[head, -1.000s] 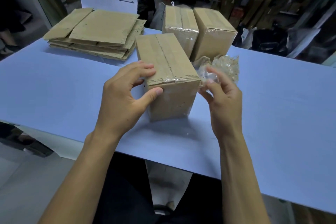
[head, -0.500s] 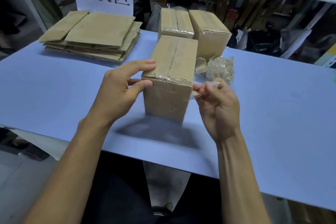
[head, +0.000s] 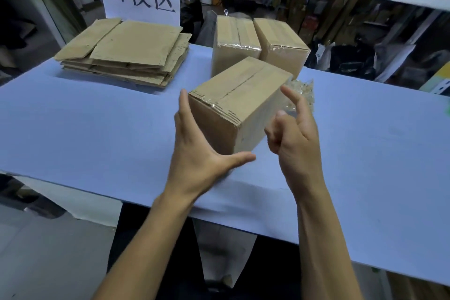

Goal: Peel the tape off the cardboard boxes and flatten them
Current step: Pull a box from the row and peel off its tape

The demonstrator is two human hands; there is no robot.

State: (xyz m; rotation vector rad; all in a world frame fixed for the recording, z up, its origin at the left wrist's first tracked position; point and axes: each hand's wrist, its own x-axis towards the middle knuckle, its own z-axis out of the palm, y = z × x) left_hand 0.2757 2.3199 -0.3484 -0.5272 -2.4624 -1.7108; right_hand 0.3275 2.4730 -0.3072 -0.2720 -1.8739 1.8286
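Box (head: 239,105) sits at frame centre on the tabletop (head: 85,134), turned so one corner points at the person. Long axis runs from lower left toward upper right of the frame, seam along the top the same way. Clear tape (head: 214,104) crosses the near top edge, wrinkled, not yet off.

Left hand (head: 197,153) is open, fingers straight up along the box's left face, thumb stretched under the near corner; touching or just beside, hard to say. Right hand (head: 295,139) hovers just right of the box, forefinger out, other fingers loosely curled; whether a scrap of tape clings to it I cannot tell. Left hand is nearer the taped edge.

Likely next: steady with the left, pick at the tape end with the right.

Tape wad (head: 302,91) lies behind the right hand.
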